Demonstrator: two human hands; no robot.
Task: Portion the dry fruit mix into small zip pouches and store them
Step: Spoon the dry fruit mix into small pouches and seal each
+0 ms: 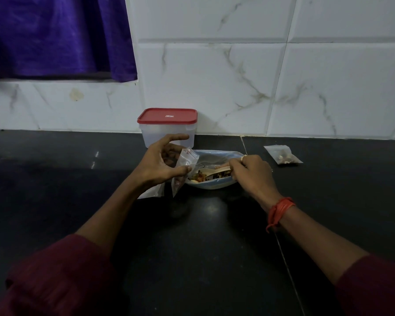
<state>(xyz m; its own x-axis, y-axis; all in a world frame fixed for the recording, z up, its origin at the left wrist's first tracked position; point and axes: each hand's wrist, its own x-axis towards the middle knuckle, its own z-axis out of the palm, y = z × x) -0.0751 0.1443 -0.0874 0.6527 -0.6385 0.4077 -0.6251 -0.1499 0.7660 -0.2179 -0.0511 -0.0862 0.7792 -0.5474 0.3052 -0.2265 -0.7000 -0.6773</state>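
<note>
On the dark counter lies a large clear bag (217,156) with the dry fruit mix (205,176) in it. My left hand (162,163) holds a small clear zip pouch (186,163) upright at the bag's left edge, a few pieces in its bottom. My right hand (251,172) grips a pale spoon (211,173) whose bowl rests in the mix, pointing toward the pouch. A filled small pouch (284,156) lies flat on the counter to the right. More flat pouches (152,193) show under my left wrist.
A clear plastic box with a red lid (168,126) stands shut against the tiled wall (260,76) just behind the bag. A purple cloth (59,37) hangs at the upper left. The black counter (203,236) stretches toward me.
</note>
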